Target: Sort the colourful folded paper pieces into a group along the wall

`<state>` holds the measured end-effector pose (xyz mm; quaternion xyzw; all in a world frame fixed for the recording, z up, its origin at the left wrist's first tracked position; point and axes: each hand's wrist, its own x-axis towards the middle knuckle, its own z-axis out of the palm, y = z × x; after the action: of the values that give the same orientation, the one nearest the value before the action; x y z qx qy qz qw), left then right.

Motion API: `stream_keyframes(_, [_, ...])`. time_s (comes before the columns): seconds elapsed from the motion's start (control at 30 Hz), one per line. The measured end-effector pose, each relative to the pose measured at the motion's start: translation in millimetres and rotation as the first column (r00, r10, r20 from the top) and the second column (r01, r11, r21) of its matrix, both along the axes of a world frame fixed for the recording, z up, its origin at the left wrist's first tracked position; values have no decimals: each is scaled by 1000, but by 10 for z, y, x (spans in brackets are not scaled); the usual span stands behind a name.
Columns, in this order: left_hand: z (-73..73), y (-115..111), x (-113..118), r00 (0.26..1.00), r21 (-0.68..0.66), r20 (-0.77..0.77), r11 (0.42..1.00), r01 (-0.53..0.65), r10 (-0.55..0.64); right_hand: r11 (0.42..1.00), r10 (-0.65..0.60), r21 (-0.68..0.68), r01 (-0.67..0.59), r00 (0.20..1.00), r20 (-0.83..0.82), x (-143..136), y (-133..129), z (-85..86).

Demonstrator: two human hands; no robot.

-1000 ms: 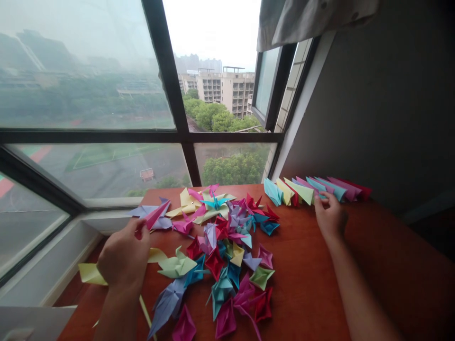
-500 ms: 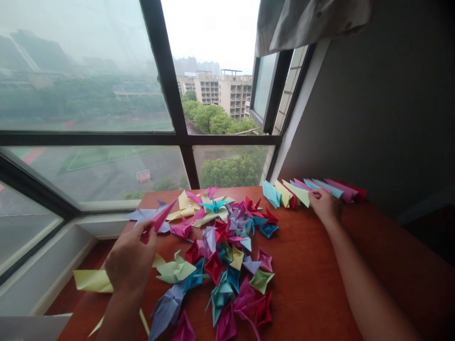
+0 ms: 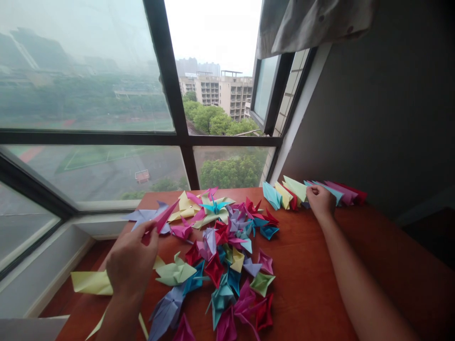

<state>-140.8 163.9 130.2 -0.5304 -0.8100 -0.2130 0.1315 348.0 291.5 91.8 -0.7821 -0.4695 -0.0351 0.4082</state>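
On the bench [image 3: 302, 265], a loose heap of folded paper shapes [image 3: 215, 267] is being supported at centre, a row of flat-folded papers [image 3: 346, 193] at 2 o'clock. Judged handling: the pale green paper [image 3: 295, 187] is best being drawn by its end with light pressure, neighbours being left undisturbed, creases uncrushed. At 2 o'clock, that end is being pinched by the right hand [image 3: 322, 201], fingers curled closed. At 9 o'clock, a slim pink paper [image 3: 167, 215] is being gripped by the left hand [image 3: 131, 260], between thumb and fingers.
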Motion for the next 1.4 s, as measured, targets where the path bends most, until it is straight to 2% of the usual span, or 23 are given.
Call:
stream_keyframes(0.23, [-20, 0, 7, 994, 46, 74, 996, 75, -78, 997, -50, -54, 47, 998, -49, -33, -26, -63])
stream_keyframes(0.33, [-25, 4, 22, 969, 108, 202, 987, 120, -140, 998, -47, -42, 44, 996, -76, -38, -91, -31])
stream_keyframes(0.4, [-14, 4, 52, 915, 171, 362, 977, 124, -180, 999, -35, -23, 33, 995, -94, -65, -146, 6])
stream_keyframes(0.47, [5, 3, 95, 788, 249, 568, 962, 113, -239, 1000, -8, 7, 9, 992, -126, -133, -217, 49])
stream_keyframes(0.53, [22, 1, 143, 578, 327, 750, 940, 100, -323, 998, 43, 61, -32, 981, -187, -256, -311, 92])
stream_keyframes(0.63, [32, -13, 226, 255, 388, 876, 912, 135, -410, 982, 159, 142, -125, 952, -261, -537, -486, 137])
stream_keyframes(0.7, [36, -41, 297, 127, 379, 905, 905, 191, -406, 966, 243, 151, -211, 939, -245, -750, -606, 148])
stream_keyframes(0.77, [49, -87, 384, 52, 354, 925, 903, 243, -376, 941, 334, 142, -309, 916, -221, -950, -710, 147])
stream_keyframes(0.87, [88, -166, 516, -74, 368, 928, 871, 325, -364, 888, 459, 137, -439, 861, -218, -1195, -834, 151])
stream_keyframes(0.97, [120, -227, 616, -143, 389, 921, 849, 357, -362, 823, 567, 141, -550, 790, -234, -1389, -947, 179])
stream_keyframes(1.17, [144, -291, 773, -270, 378, 920, 830, 410, -286, 632, 757, 163, -758, 558, -341, -1719, -1190, 229])
stream_keyframes(1.33, [177, -328, 921, -270, 344, 934, 794, 501, -235, 426, 831, 261, -866, 261, -491, -1904, -1335, 222])
stream_keyframes(1.4, [176, -338, 968, -266, 351, 933, 766, 538, -241, 372, 834, 299, -879, 175, -523, -1944, -1367, 234])
